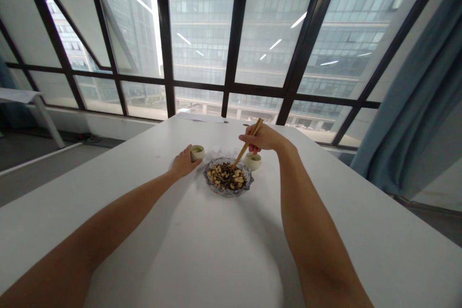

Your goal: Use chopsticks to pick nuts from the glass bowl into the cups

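Hands (262, 137) (183, 162) — chopsticks (240, 154) in right, left gripping cup (197, 155)

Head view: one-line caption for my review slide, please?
Right hand holds chopsticks, tips in a clear dish of pale and dark pieces; left hand grasps a pale cup.

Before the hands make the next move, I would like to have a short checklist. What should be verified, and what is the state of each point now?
1. Chopsticks held in the right hand: ok.
2. Chopstick tips over or in the glass bowl: ok, they reach down to the mixed pieces.
3. A piece caught between the tips: cannot tell, too small to see.
4. Left hand at the left cup: ok, it curves around the side.
5. Right cup upright: ok, it stands close to the bowl.
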Demonstrator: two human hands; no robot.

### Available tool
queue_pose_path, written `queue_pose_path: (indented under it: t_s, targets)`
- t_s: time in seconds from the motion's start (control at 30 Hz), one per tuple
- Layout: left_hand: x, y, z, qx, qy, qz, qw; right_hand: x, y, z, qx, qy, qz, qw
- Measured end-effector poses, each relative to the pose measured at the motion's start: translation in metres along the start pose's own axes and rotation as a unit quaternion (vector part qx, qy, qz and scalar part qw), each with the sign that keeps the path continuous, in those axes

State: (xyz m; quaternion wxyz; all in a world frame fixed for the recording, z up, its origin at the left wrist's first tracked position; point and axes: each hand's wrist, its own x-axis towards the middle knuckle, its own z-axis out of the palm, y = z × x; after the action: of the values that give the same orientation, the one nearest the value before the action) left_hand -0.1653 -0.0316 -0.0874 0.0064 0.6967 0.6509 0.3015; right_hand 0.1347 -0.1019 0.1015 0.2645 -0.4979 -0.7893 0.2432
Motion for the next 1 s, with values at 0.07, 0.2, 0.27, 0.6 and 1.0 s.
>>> queue_pose_path:
  t_s: [0.07, 0.2, 0.27, 0.6, 1.0]
  targets:
    - [0.000, -0.002, 0.000, 0.001, 0.000, 0.003, 1.000, 0.001, 0.006, -0.003, 0.037, 0.005, -0.016, 0.999]
    - [0.000, -0.004, 0.000, 0.000, -0.006, 0.003, 1.000, 0.000, 0.015, -0.009, 0.121, 0.016, -0.065, 0.990]
    - [0.000, -0.005, 0.000, -0.002, -0.006, 0.004, 1.000, -0.003, 0.016, -0.011, 0.150, 0.023, -0.080, 0.985]
    - [0.001, -0.013, -0.001, -0.027, 0.013, 0.018, 0.999, -0.019, 0.014, -0.025, 0.262, 0.040, -0.115, 0.957]
    - [0.006, -0.025, 0.009, -0.131, 0.086, 0.108, 0.982, -0.014, 0.030, -0.032, 0.185, 0.101, 0.094, 0.973]
